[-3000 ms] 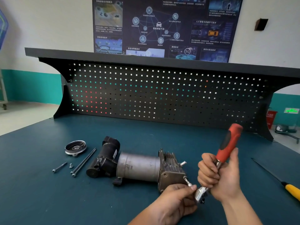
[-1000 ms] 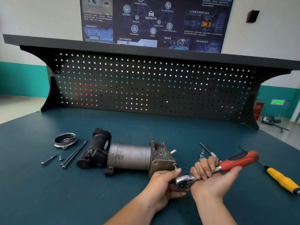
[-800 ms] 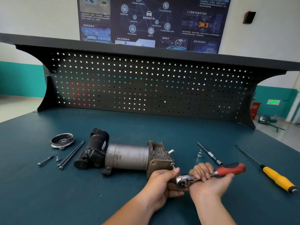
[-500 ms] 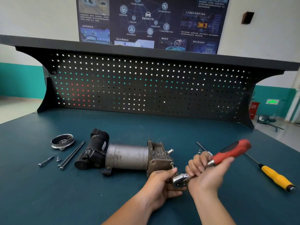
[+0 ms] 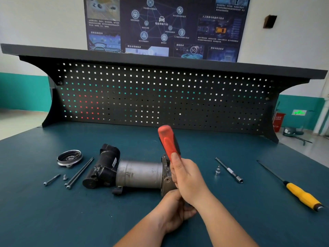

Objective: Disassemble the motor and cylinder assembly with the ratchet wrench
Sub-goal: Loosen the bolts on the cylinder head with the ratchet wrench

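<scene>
Assembly: the motor and cylinder assembly [image 5: 140,173], a black motor housing joined to a grey metal cylinder with a finned metal block at its right end, lay on its side on the dark teal worktop [image 5: 53,220].
Wrench: the ratchet wrench [image 5: 169,143], with a red and black handle, stood nearly upright at the assembly's right end. Its handle leaned slightly left over the finned block, and its head was hidden behind the hands.
Right hand: the right hand [image 5: 188,179] was wrapped around the lower part of the wrench handle, with the thumb laid up along the red grip.
Left hand: the left hand [image 5: 174,209] sat just below the right hand at the near right corner of the assembly. Its fingers were curled inward, but what they enclosed could not be told.
Left of the assembly: a round silver metal disc [image 5: 69,157], two long thin dark bolts [image 5: 79,173] lying side by side, one short silver bolt [image 5: 52,179] and a tiny silver screw [image 5: 65,177] all lay apart from the motor end.
Right of the assembly: a small silver socket [image 5: 217,171] stood upright just beside a slim steel extension bar [image 5: 229,170]. Farther right lay a yellow-handled screwdriver [image 5: 300,193] with a long dark shaft.
Behind the assembly: a black perforated metal back panel [image 5: 160,97] rose from the worktop's far edge, with a dark blue wall poster [image 5: 163,25] above it.
</scene>
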`<control>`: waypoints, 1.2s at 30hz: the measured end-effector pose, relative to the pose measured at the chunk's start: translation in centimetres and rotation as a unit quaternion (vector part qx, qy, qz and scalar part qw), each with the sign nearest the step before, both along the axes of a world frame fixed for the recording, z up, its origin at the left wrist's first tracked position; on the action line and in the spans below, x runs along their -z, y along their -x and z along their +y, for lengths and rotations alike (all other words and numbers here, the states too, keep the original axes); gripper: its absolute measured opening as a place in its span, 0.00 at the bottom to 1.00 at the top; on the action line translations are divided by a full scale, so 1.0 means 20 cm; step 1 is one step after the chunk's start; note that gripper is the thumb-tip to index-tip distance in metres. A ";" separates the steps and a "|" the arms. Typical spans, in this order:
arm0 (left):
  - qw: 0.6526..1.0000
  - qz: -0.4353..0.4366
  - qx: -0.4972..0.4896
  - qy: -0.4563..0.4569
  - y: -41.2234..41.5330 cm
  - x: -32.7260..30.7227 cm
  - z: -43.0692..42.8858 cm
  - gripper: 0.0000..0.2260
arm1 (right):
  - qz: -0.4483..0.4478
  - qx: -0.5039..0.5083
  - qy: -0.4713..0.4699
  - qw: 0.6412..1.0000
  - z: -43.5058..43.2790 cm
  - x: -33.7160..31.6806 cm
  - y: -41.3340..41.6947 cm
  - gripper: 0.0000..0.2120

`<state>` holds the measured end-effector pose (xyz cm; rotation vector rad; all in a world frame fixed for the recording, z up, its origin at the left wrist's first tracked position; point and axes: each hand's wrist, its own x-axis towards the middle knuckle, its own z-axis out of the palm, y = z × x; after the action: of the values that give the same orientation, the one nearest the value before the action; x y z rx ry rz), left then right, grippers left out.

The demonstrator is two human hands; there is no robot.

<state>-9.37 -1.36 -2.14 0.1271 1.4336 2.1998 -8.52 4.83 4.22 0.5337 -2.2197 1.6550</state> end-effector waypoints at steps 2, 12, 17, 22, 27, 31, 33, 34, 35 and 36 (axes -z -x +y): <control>1.000 -0.001 -0.003 0.003 0.01 0.01 0.00 0.10 | -0.008 -0.004 0.049 0.999 0.01 0.01 -0.01 0.30; 1.000 0.017 -0.013 -0.023 -0.01 -0.02 0.02 0.11 | -0.056 0.022 0.489 0.870 0.18 0.06 -0.03 0.29; 1.000 0.008 -0.006 -0.012 -0.01 -0.03 0.02 0.09 | -0.095 0.093 0.668 0.732 0.26 0.15 -0.02 0.36; 1.000 0.010 -0.007 -0.005 -0.01 -0.03 0.02 0.10 | -0.107 0.124 0.703 0.692 0.26 0.17 -0.02 0.36; 1.000 0.002 0.003 -0.020 -0.02 -0.04 0.01 0.09 | -0.063 0.106 0.580 0.805 0.19 0.08 -0.02 0.34; 1.000 0.007 0.005 -0.018 -0.01 -0.02 0.01 0.11 | -0.048 0.077 0.436 0.895 0.15 0.01 -0.02 0.28; 1.000 0.002 0.001 -0.007 -0.01 -0.01 0.02 0.11 | -0.048 0.065 0.358 0.930 0.13 -0.01 -0.02 0.28; 1.000 0.001 -0.001 -0.002 0.00 -0.01 0.02 0.10 | -0.048 0.058 0.317 0.946 0.12 -0.02 -0.01 0.30; 1.000 0.001 -0.002 0.003 0.00 -0.01 0.02 0.10 | -0.048 0.056 0.266 0.961 0.10 -0.03 -0.01 0.31; 1.000 0.003 -0.003 0.007 0.00 -0.01 0.02 0.10 | -0.044 0.060 0.205 0.976 0.08 -0.03 -0.01 0.30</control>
<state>-9.36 -1.02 -1.96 0.1264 1.4540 2.1952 -8.42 6.53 4.89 0.2163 -1.8435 2.0276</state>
